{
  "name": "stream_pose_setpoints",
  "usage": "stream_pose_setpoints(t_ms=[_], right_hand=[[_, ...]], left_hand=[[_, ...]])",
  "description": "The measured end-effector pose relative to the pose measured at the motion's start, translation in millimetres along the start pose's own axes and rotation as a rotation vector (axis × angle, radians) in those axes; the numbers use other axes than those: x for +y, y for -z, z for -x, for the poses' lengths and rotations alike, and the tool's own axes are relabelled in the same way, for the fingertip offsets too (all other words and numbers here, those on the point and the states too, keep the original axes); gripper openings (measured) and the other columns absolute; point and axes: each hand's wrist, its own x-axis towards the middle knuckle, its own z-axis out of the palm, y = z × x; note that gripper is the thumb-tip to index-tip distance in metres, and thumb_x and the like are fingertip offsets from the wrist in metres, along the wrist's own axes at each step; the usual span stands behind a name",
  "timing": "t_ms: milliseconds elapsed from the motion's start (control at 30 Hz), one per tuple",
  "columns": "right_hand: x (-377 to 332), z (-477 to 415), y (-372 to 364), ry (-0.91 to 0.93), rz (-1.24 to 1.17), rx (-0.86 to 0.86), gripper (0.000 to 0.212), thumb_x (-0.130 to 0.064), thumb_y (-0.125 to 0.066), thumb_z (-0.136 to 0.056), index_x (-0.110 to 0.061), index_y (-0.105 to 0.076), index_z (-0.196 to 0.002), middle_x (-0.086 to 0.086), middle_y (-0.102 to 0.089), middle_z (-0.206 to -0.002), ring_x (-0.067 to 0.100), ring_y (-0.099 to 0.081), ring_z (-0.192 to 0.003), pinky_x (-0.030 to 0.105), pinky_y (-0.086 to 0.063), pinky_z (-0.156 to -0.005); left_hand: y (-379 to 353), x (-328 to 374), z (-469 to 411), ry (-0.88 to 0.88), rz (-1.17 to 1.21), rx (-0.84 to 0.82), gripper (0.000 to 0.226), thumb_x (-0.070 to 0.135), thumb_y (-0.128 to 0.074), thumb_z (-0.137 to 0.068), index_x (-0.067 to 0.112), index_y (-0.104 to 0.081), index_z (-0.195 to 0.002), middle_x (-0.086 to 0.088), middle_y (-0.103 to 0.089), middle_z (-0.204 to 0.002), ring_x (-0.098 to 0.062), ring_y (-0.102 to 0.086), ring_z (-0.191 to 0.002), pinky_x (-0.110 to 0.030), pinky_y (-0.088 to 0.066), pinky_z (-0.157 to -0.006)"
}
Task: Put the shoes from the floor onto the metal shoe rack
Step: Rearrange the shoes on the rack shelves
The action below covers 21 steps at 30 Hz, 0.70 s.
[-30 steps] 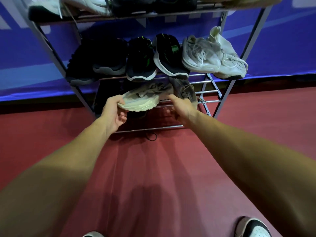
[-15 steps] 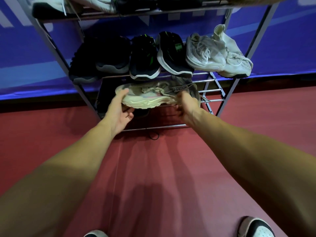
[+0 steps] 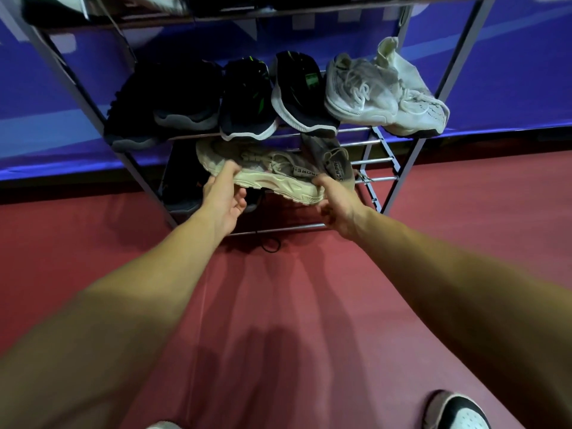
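Observation:
A cream chunky sneaker [image 3: 272,178] lies sideways at the lowest shelf of the metal shoe rack [image 3: 383,150]. My left hand [image 3: 224,199] grips its toe end from below and my right hand [image 3: 335,202] holds its heel. A grey sneaker [image 3: 332,162] stands on the same shelf just behind the heel, touching my right hand's side. A dark shoe [image 3: 181,181] sits at the shelf's left. The middle shelf carries two black shoes [image 3: 167,103], a black pair with white soles [image 3: 275,100] and a white pair [image 3: 380,91].
The rack stands on a red floor [image 3: 309,305] against a blue wall banner [image 3: 510,72]. More shoes fill the top shelf [image 3: 216,7]. A black lace loop [image 3: 270,244] lies on the floor under the rack. My own black-and-white shoe [image 3: 458,411] shows at the bottom right.
The cream sneaker has turned from sole-forward to lying lengthwise and moved deeper onto the lowest shelf. Both hands followed it, and the camera has come closer to the rack.

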Motion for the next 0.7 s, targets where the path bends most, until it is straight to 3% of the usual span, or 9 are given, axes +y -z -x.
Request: stream_pose_setpoints(t_ms=[100,167,267,333,433,500,600,700], right_hand=[[-4.2,-4.5,2.5,0.119,-0.134,0.088,0.027,-0.022,-0.063,-0.084,-0.021,-0.060,-0.111,-0.004,-0.054,-0.063,0.008,-0.046,-0.040,0.016,-0.032,-0.036],[-6.0,-7.9,5.1,0.125,-0.201,0.130,0.027,-0.030,-0.066,-0.083,-0.020,-0.065,-0.109,-0.004,-0.054,-0.062,0.006,-0.045,-0.040,0.016,-0.031,-0.036],[-6.2,-13.0,9.9,0.128,-0.253,0.070,0.020,-0.041,-0.069,-0.084,-0.023,-0.062,-0.090,-0.004,-0.053,-0.062,0.006,-0.044,-0.042,0.017,-0.025,-0.036],[-6.3,-14.4,9.1,0.163,-0.261,0.022,0.018,-0.036,-0.068,-0.089,-0.023,-0.058,-0.098,-0.006,-0.059,-0.063,0.003,-0.049,-0.039,0.015,-0.027,-0.035],[-4.1,-13.0,0.2,0.164,-0.179,-0.066,0.024,-0.034,-0.069,-0.089,-0.019,-0.056,-0.102,-0.007,-0.065,-0.060,0.012,-0.058,-0.053,0.019,-0.042,-0.052],[-3.5,-10.4,-10.0,0.082,-0.058,-0.146,0.032,-0.047,-0.069,-0.087,-0.020,-0.063,-0.102,-0.001,-0.075,-0.075,0.014,-0.060,-0.062,0.027,-0.041,-0.063],[-5.9,-6.4,-33.0,0.061,-0.044,-0.233,0.046,-0.054,-0.069,-0.085,-0.018,-0.069,-0.115,0.001,-0.076,-0.094,0.008,-0.059,-0.058,0.023,-0.036,-0.053],[-6.9,-10.6,-50.5,0.055,-0.138,-0.151,0.054,-0.041,-0.077,-0.082,-0.008,-0.064,-0.123,0.000,-0.068,-0.083,0.007,-0.057,-0.053,0.020,-0.035,-0.045]], left_hand=[[3.3,-1.1,1.8,0.019,0.010,-0.044,0.031,0.038,-0.065,-0.078,0.026,-0.062,-0.107,0.001,-0.065,-0.090,-0.009,-0.057,-0.059,-0.020,-0.035,-0.048],[6.6,2.2,1.9,0.036,0.023,-0.052,0.035,0.047,-0.062,-0.078,0.027,-0.066,-0.106,0.002,-0.070,-0.092,-0.011,-0.062,-0.068,-0.021,-0.035,-0.049],[8.2,6.8,0.6,0.015,0.056,-0.015,0.027,0.037,-0.059,-0.082,0.022,-0.066,-0.104,0.003,-0.068,-0.085,-0.009,-0.059,-0.055,-0.020,-0.030,-0.043],[4.6,7.7,0.8,-0.016,0.092,0.026,0.021,0.029,-0.056,-0.085,0.019,-0.065,-0.101,0.001,-0.066,-0.081,-0.009,-0.056,-0.050,-0.019,-0.028,-0.040],[-4.2,4.0,3.5,-0.018,0.180,0.050,0.020,0.023,-0.051,-0.087,0.016,-0.063,-0.102,0.000,-0.066,-0.079,-0.010,-0.059,-0.054,-0.019,-0.029,-0.040],[-12.0,-1.5,7.6,0.002,0.239,0.010,0.025,0.019,-0.052,-0.083,0.016,-0.061,-0.107,-0.001,-0.067,-0.084,-0.011,-0.062,-0.058,-0.019,-0.030,-0.040],[-23.5,-17.1,17.4,0.032,0.187,-0.094,0.028,0.016,-0.057,-0.081,0.015,-0.064,-0.108,-0.005,-0.070,-0.097,-0.014,-0.064,-0.067,-0.020,-0.035,-0.047],[-22.6,-32.3,22.6,0.038,0.034,-0.190,0.025,0.029,-0.065,-0.083,0.021,-0.070,-0.106,-0.003,-0.074,-0.101,-0.012,-0.066,-0.073,-0.024,-0.039,-0.059]])
